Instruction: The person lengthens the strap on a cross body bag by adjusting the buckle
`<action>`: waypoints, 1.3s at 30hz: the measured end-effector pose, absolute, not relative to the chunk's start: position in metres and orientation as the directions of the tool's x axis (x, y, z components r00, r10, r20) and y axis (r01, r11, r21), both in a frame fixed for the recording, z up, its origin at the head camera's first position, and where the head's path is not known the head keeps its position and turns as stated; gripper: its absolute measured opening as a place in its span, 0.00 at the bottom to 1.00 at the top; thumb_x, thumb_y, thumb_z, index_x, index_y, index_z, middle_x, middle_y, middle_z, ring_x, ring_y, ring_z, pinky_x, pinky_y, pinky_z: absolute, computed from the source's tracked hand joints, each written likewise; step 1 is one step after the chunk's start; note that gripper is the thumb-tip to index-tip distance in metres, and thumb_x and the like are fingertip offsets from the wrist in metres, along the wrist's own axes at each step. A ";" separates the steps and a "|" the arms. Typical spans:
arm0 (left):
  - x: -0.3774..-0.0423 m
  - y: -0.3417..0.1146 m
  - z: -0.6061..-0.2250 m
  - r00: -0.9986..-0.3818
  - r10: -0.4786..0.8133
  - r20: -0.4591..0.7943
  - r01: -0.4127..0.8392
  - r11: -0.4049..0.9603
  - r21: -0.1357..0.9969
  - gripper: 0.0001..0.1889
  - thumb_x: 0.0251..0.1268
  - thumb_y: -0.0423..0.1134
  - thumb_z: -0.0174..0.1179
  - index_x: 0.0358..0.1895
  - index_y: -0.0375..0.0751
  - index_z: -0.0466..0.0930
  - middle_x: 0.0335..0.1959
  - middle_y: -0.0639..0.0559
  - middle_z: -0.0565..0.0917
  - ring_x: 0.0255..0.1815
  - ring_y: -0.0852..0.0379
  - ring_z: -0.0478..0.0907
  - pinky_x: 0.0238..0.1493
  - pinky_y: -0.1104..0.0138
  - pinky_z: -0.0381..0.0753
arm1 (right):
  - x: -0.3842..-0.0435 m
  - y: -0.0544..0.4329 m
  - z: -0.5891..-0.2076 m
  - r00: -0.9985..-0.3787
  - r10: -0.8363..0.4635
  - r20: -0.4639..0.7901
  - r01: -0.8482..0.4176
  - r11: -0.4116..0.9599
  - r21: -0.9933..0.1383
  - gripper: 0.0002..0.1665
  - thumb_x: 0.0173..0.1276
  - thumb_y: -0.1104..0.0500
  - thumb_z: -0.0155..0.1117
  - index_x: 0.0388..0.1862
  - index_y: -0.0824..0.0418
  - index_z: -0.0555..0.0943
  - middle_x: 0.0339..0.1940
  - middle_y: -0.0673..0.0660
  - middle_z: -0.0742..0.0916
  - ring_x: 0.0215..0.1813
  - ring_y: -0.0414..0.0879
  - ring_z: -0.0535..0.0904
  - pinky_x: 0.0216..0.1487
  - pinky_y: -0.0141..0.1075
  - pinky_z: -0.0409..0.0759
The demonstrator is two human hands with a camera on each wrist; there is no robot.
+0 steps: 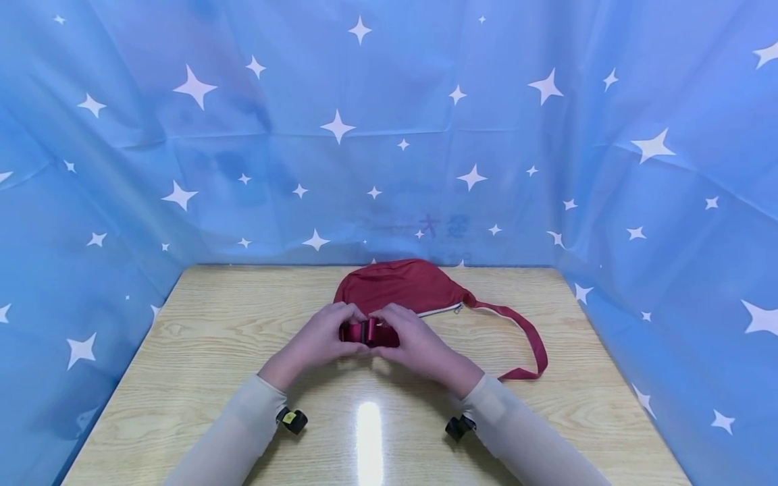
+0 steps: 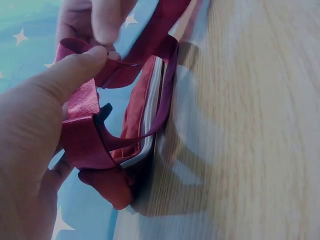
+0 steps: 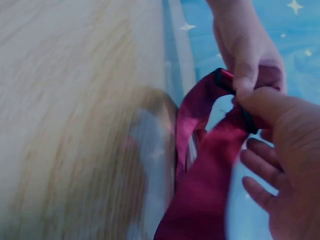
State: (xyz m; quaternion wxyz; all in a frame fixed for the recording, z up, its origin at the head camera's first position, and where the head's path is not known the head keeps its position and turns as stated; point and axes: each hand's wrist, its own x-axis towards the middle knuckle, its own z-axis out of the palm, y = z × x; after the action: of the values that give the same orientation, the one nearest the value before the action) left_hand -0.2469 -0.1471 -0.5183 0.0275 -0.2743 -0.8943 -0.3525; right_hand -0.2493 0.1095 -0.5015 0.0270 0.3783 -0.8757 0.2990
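Note:
A dark red waist bag [image 1: 404, 287] lies at the back of the table, its pale-edged zipper along the near side. Raised in front of it, a stretch of its red strap [image 1: 352, 332] carries a black plastic fitting [image 1: 365, 331]. My left hand [image 1: 322, 337] pinches the strap between thumb and fingers, left of the fitting. From the other side my right hand [image 1: 419, 341] pinches the strap, with both thumbs meeting near the fitting. In the right wrist view the strap [image 3: 205, 185] loops down from the fingertips, and black edging [image 3: 249, 120] shows beside the thumb.
The strap's free-lying loop [image 1: 536, 344] curves over the wooden table [image 1: 231, 324] to the right of the bag. A blue curtain [image 1: 389, 169] with white stars hangs behind the table and along both sides.

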 end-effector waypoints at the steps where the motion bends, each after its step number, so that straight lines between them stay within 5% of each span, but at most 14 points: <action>1: -0.247 -0.147 -0.518 -0.844 0.474 0.249 0.517 0.600 0.610 0.23 0.60 0.44 0.87 0.53 0.52 0.83 0.44 0.61 0.83 0.51 0.58 0.80 0.55 0.55 0.83 | -0.249 0.109 -0.500 -0.707 -0.649 0.281 -0.685 0.528 -0.503 0.32 0.70 0.51 0.85 0.69 0.54 0.82 0.58 0.47 0.85 0.62 0.45 0.80 0.64 0.47 0.82; 8: -0.247 -0.147 -0.516 -0.835 0.491 0.247 0.531 0.603 0.596 0.23 0.59 0.43 0.87 0.51 0.51 0.82 0.42 0.59 0.83 0.48 0.56 0.79 0.53 0.55 0.83 | -0.249 0.101 -0.493 -0.643 -0.673 0.366 -0.757 0.486 -0.437 0.27 0.71 0.50 0.84 0.64 0.53 0.85 0.53 0.46 0.86 0.56 0.42 0.79 0.63 0.45 0.79; 22: -0.247 -0.157 -0.522 -0.831 0.500 0.242 0.528 0.575 0.625 0.22 0.61 0.50 0.85 0.51 0.58 0.81 0.39 0.67 0.84 0.43 0.60 0.78 0.46 0.59 0.81 | -0.251 0.114 -0.498 -0.683 -0.607 0.407 -0.707 0.408 -0.578 0.22 0.72 0.55 0.83 0.61 0.55 0.86 0.51 0.44 0.87 0.55 0.42 0.81 0.59 0.45 0.81; 31: -0.247 -0.159 -0.521 -0.834 0.500 0.232 0.526 0.596 0.607 0.23 0.62 0.52 0.85 0.54 0.56 0.82 0.40 0.66 0.83 0.43 0.61 0.78 0.48 0.59 0.81 | -0.254 0.125 -0.498 -0.672 -0.619 0.407 -0.725 0.438 -0.531 0.24 0.71 0.54 0.83 0.61 0.57 0.86 0.48 0.46 0.87 0.48 0.54 0.83 0.58 0.48 0.77; 39: -0.245 -0.159 -0.518 -0.836 0.499 0.226 0.522 0.600 0.606 0.23 0.62 0.51 0.85 0.53 0.56 0.82 0.39 0.66 0.83 0.43 0.61 0.78 0.48 0.59 0.81 | -0.255 0.128 -0.496 -0.682 -0.646 0.343 -0.723 0.523 -0.452 0.26 0.71 0.49 0.83 0.62 0.56 0.85 0.47 0.46 0.86 0.47 0.47 0.79 0.59 0.47 0.77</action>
State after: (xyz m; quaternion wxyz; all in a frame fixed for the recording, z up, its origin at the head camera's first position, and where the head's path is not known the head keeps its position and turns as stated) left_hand -0.2451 -0.1591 -0.5175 0.0164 -0.2855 -0.8944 -0.3439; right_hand -0.2550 0.1278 -0.4963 0.0662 0.3934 -0.8701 0.2895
